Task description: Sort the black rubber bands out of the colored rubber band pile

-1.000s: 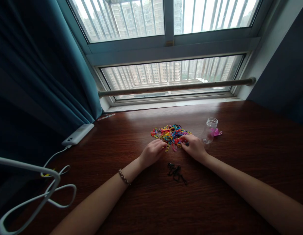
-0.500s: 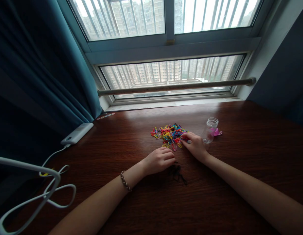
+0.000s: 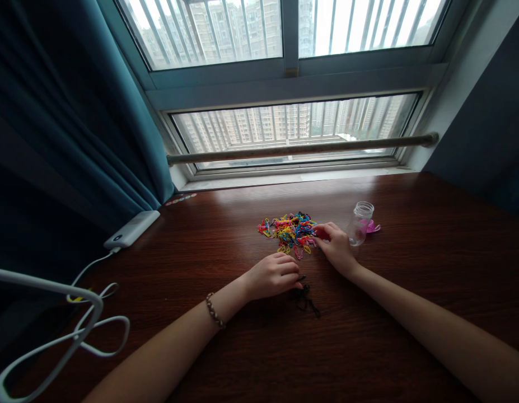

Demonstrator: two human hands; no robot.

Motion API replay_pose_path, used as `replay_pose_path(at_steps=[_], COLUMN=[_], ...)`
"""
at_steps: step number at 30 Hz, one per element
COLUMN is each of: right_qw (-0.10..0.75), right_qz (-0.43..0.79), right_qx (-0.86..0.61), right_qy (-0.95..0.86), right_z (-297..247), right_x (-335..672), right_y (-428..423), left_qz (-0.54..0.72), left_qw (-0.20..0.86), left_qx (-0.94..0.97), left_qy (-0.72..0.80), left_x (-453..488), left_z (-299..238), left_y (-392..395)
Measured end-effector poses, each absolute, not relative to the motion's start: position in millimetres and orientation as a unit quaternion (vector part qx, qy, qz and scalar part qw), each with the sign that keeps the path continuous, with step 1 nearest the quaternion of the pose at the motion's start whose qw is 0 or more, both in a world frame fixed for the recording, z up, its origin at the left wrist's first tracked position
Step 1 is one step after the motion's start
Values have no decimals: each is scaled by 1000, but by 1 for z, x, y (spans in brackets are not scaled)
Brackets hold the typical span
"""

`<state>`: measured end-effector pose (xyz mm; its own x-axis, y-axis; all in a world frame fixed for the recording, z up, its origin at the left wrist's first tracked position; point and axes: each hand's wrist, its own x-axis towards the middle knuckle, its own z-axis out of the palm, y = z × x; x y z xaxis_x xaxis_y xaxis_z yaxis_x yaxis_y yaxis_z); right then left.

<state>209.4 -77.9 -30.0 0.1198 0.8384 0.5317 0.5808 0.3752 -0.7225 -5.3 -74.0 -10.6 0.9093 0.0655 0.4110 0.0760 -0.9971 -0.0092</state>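
A heap of small, many-coloured rubber bands [image 3: 290, 230] lies on the dark wooden table. At its right edge is my right hand [image 3: 335, 246], thumb and forefinger slightly apart and touching the outermost bands. In front of the heap rests my left hand [image 3: 272, 275], its fingers curled closed. A bit of black band pokes out past those fingertips, though most of it is hidden by the hand. Just beside and below them is a small clump of black rubber bands [image 3: 304, 299]. A clear open jar [image 3: 361, 225] stands upright behind my right hand.
A pink item [image 3: 372, 226], perhaps a lid, lies behind the jar. To the left sits a white power bank [image 3: 133, 229] with a looping white cable [image 3: 95, 305]. Blue curtains [image 3: 129, 112] hang at the left. A metal rail [image 3: 301, 149] crosses the window behind the table.
My right hand has shifted slightly right, towards the edge of the heap. The left fingers have moved a little, and a black band end now shows at their tips.
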Motion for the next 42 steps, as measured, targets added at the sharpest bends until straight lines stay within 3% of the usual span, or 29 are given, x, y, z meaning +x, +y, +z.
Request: replay_pose_path(at_steps=[15, 19, 21, 25, 28, 30, 37, 42], right_qw=[510, 517, 512, 388, 262, 228, 386, 405], right_qz=[136, 143, 209, 419, 453, 438, 288, 240], right_qx=[-533, -538, -519, -395, -313, -286, -447, -490], right_qy=[-661, -650, -651, -720, -792, -821, -754, -734], right_z=[-28, -20, -13, 2, 9, 10, -4, -14], right_x=[208, 206, 204, 195, 190, 189, 198, 204], right_y=[-81, -81, -83, -94, -105, -109, -89, -82], left_qz=[-207, -258, -302, -359, -337, -322, -285, -287], left_qw=[5, 6, 17, 41, 42, 37, 43, 22], left_qx=[-978, -957, -927, -857, -849, -853, -874, -870], left_qy=[-32, -135, -222, -367, -404, -409, -390, -401], left_x=[-5, -12, -17, -26, -26, -23, -22, -23], left_z=[-7, -9, -11, -15, -22, -26, -32, -33], left_y=[-79, -67, -51, -8, 16, 23, 22, 25])
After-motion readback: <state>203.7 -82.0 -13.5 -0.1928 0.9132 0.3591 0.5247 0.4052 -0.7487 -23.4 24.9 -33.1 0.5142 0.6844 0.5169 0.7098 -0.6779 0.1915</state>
